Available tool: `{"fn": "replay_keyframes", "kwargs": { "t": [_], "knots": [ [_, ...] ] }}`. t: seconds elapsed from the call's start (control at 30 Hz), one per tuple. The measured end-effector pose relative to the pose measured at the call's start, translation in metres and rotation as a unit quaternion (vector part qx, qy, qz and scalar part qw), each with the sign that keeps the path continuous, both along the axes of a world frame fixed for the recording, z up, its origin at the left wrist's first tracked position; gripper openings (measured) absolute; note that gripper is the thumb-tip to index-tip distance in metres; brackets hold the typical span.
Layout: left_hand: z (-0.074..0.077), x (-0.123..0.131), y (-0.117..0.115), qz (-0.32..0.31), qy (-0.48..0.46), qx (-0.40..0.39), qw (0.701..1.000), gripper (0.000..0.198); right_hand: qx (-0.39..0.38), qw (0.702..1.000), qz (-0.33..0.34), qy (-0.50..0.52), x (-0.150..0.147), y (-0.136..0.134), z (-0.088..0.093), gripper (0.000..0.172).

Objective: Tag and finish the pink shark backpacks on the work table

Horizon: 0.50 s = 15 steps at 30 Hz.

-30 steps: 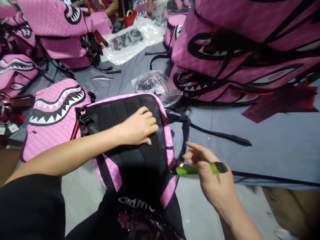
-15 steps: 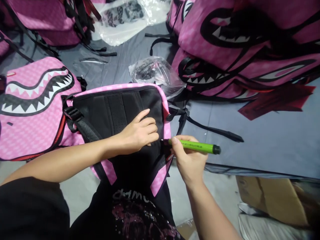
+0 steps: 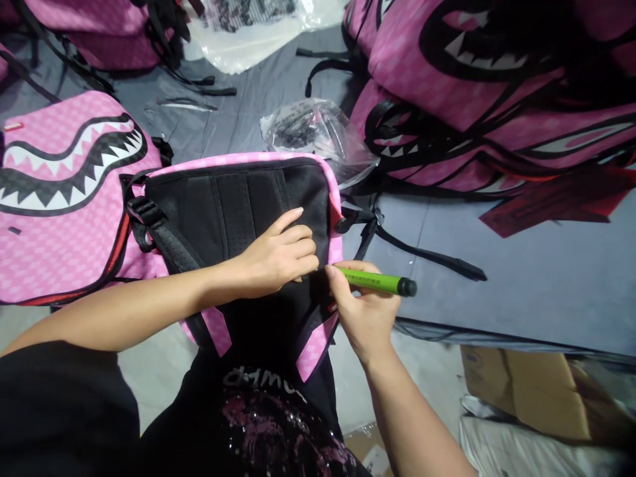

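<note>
A pink backpack (image 3: 233, 212) lies back side up before me, its black padded panel facing the camera. My left hand (image 3: 281, 255) rests on that panel, index finger stretched out and the other fingers curled against the fabric. My right hand (image 3: 362, 311) is closed round a green pen-like tool (image 3: 380, 283), whose tip meets the backpack's right edge just beside my left fingertips. A black strap (image 3: 422, 255) trails from the backpack across the grey table (image 3: 521, 278).
Another pink backpack with a shark mouth (image 3: 59, 199) lies at the left. A tall pile of pink backpacks (image 3: 497, 99) fills the right back. A crumpled clear plastic bag (image 3: 318, 129) sits behind the backpack. Cardboard (image 3: 521, 391) lies below the table edge at the right.
My right hand brought the green tool up from near the table edge to the backpack's right side, then shifted slightly left. My left hand stayed on the black panel. The view tilted down.
</note>
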State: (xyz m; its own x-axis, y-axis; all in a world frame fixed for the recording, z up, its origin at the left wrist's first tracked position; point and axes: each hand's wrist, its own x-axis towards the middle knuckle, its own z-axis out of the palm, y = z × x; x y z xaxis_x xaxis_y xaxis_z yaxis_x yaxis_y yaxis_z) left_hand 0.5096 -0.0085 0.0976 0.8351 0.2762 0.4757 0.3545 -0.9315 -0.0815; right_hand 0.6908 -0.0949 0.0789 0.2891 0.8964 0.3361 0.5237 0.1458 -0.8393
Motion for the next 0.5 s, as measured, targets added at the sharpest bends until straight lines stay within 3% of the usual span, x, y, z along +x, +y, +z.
{"fn": "replay_keyframes", "kwargs": {
  "t": [0.5],
  "knots": [
    [0.0003, -0.0009, 0.0013, 0.009, 0.021, -0.003, 1.000, 0.015, -0.015, 1.000, -0.005, -0.012, -0.0024, 0.0057, 0.0039, 0.022]
  ]
}}
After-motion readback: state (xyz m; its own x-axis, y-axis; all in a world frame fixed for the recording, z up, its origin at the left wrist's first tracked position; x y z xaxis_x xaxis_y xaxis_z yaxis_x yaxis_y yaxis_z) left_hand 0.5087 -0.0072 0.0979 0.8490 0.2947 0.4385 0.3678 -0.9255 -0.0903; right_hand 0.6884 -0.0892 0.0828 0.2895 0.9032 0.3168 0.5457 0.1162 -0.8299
